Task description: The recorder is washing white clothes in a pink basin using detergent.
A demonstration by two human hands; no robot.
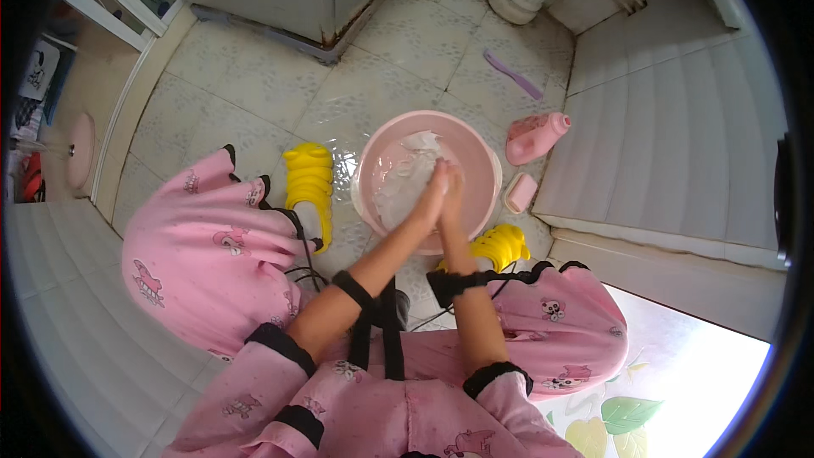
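My left hand (434, 192) and my right hand (453, 189) are pressed palm to palm above a round pink basin (480, 140). Whether anything lies between the palms is hidden. Wet white cloth (400, 187) sits crumpled in the water on the basin's left side, close beside my left hand. To the right of the basin a pink plastic bottle (533, 140), without a visible cap, rests on the floor. Just below it is a pink bar of soap (523, 193) in a small pale dish.
Yellow slippers (308, 175) on my feet flank the basin. A purple long-handled object (512, 74) lies on the tiled floor (254, 83) farther off. A grey appliance (280, 0) stands at the back, and a tiled wall (661, 121) rises on the right.
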